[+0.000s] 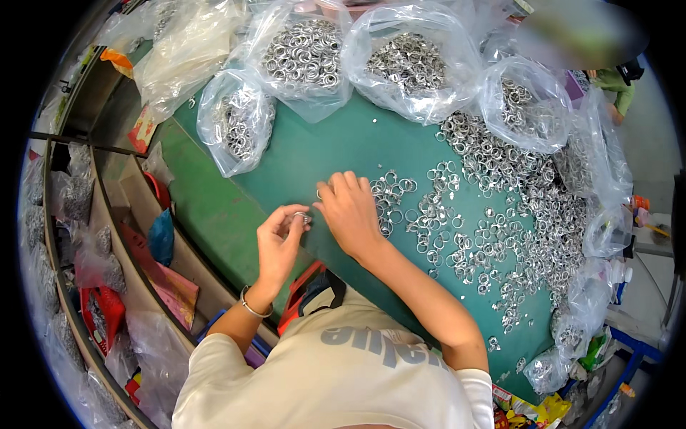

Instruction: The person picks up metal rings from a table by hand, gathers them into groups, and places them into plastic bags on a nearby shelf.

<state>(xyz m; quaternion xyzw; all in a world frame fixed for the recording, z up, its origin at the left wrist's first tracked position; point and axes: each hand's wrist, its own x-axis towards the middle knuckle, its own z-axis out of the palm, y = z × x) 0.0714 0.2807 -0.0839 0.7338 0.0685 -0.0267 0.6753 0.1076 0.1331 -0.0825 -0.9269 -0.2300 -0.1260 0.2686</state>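
My left hand (280, 239) is closed, pinching a few silver-coloured metal rings (304, 217) between thumb and fingertips above the table's near edge. Just right of it is my right hand (348, 211), its fingers bent and drawn together over the green tabletop (321, 154). A small glint shows by its thumb and index finger; what it grips is too small to make out. Touching distance from that hand, on its right side, lies a small group of loose rings (389, 191). A much larger heap of rings (554, 214) spreads along the table's right side.
Clear plastic bags of rings, a small bag (239, 125), a larger bag (304, 57) and a wide bag (411, 64), line the far side. Another bag (525, 107) rests on the heap. Shelving (107, 207) with bagged parts stands left. A person's sleeve (616, 86) shows far right.
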